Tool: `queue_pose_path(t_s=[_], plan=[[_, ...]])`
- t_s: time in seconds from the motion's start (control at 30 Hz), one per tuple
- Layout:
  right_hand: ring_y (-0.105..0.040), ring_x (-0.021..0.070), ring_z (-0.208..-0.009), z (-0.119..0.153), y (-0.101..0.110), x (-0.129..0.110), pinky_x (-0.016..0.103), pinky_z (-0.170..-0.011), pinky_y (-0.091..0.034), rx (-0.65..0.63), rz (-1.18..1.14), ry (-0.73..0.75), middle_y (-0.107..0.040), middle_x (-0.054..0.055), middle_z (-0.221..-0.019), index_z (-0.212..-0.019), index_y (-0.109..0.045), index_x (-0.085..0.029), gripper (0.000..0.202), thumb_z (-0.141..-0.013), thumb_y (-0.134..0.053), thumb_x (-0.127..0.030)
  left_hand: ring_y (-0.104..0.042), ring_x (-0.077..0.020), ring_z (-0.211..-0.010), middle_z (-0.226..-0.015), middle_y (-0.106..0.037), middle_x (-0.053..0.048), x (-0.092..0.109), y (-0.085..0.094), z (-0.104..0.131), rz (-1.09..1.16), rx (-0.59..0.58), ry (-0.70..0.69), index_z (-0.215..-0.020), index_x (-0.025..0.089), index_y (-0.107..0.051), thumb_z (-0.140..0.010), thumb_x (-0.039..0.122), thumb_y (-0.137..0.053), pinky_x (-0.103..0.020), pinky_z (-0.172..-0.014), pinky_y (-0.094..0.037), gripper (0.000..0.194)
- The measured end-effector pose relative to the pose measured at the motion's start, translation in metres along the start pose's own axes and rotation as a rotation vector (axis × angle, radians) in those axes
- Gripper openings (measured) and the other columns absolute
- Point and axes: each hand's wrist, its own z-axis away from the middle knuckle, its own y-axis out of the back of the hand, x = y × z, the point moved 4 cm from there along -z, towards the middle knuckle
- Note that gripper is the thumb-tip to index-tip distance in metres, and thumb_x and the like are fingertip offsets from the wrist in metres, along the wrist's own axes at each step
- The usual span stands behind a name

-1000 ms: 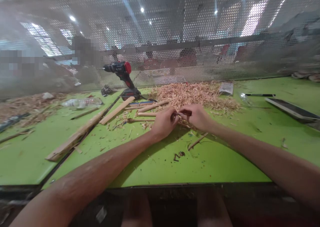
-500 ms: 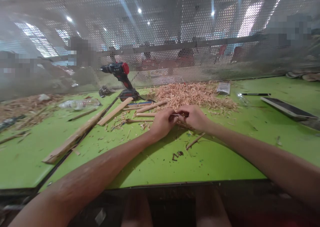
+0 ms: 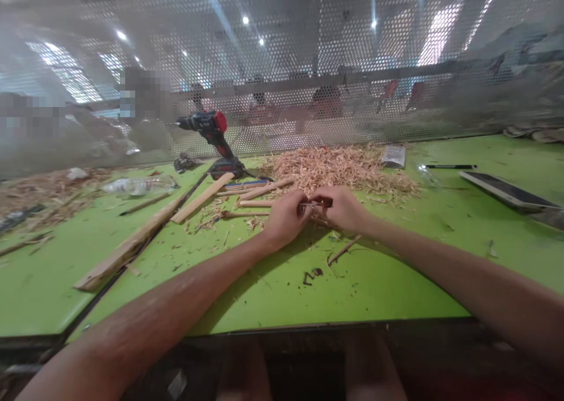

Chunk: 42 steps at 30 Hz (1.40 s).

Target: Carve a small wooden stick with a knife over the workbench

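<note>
Both hands meet knuckle to knuckle at the centre of the green table (image 3: 396, 283): the left hand (image 3: 286, 219) is curled shut around one end of a thin wooden stick (image 3: 308, 204), and the right hand (image 3: 341, 208) is closed on a small dark-handled tool (image 3: 326, 201) laid against that stick. How far the stick runs inside either fist is hidden.

From the hands, a heap of wood shavings (image 3: 339, 169) lies close by at 12 o'clock. Several round wooden dowels (image 3: 264, 189) lie just beside the left hand at 10 o'clock, and beyond them a red-and-black cordless drill (image 3: 214, 132) stands upright against the perforated screen (image 3: 308, 66). A long wooden slat (image 3: 132, 245) stretches away at 9 o'clock. One loose stick (image 3: 343, 249) lies near the right wrist at 5 o'clock, with dark scraps (image 3: 312, 274) near it at 6 o'clock. Well apart at 3 o'clock lie a pen (image 3: 449, 166) and a flat dark tablet (image 3: 506, 192).
</note>
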Motion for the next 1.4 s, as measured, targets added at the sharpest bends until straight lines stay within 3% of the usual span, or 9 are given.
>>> queue_pose_path(t_s=[0.27,0.77,1.13,1.4], plan=[[-0.064,0.0198,-0.070,-0.0020,0.0033,0.0000,0.034,-0.069,-0.048,-0.004,0.039,-0.036,-0.078,0.006,-0.079,-0.083,-0.081,-0.018,0.021,-0.093,-0.067,-0.007,-0.055,-0.0171,-0.071,-0.073,-0.064,0.000,-0.0021,-0.0016,-0.0003,0.027,-0.010,-0.003,-0.077,0.021,-0.062,-0.091,0.008,-0.067,-0.029,-0.070,-0.040,0.019],[-0.068,0.0221,-0.074,0.0029,-0.0017,-0.0015,0.038,-0.072,-0.056,-0.029,0.001,-0.061,-0.078,0.007,-0.082,-0.083,-0.081,-0.020,0.022,-0.103,-0.073,-0.024,-0.058,-0.0171,-0.070,-0.072,-0.066,0.000,-0.0047,-0.0005,0.0026,0.052,0.005,-0.044,-0.072,0.021,-0.060,-0.088,0.011,-0.072,-0.028,-0.068,-0.041,0.022],[-0.066,0.0192,-0.070,0.0037,-0.0052,-0.0016,0.035,-0.070,-0.056,-0.045,-0.045,-0.099,-0.076,0.006,-0.080,-0.081,-0.076,-0.019,0.020,-0.098,-0.071,-0.009,-0.058,-0.0169,-0.072,-0.073,-0.067,0.000,-0.0037,0.0012,0.0031,0.054,0.003,-0.036,-0.073,0.020,-0.061,-0.086,0.008,-0.071,-0.028,-0.069,-0.040,0.021],[-0.064,0.0185,-0.071,0.0027,-0.0016,-0.0029,0.034,-0.069,-0.052,-0.023,0.019,-0.014,-0.076,0.006,-0.080,-0.079,-0.073,-0.018,0.019,-0.097,-0.072,-0.016,-0.059,-0.0170,-0.072,-0.073,-0.068,0.000,-0.0031,0.0014,0.0019,0.070,0.001,-0.032,-0.074,0.020,-0.062,-0.086,0.008,-0.071,-0.028,-0.070,-0.042,0.019]])
